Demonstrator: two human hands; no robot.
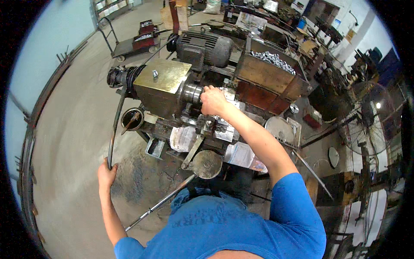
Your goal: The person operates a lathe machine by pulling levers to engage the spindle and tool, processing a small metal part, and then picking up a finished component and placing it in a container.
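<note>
My left hand (106,173) is wrapped around the lower end of a long dark lever (115,129), which rises to the left end of a lathe-like machine. At the shiny round chuck (191,93), my right hand (212,100) has its fingers closed together; whatever they hold is hidden. A brass-coloured plate (172,73) covers the headstock, and a small metal fitting (155,73) stands on it. Just below my right hand is a tool post (208,125). A round metal disc with an arm (207,164) sits nearest my body.
A large motor (205,48) lies behind the headstock. Small metal parts (274,60) fill a rusty bin (267,75) at the back right. A pot with a brush (132,119) hangs left. A long rod (159,203) slants toward me. A fan (362,118) stands right, a trolley (129,49) far left.
</note>
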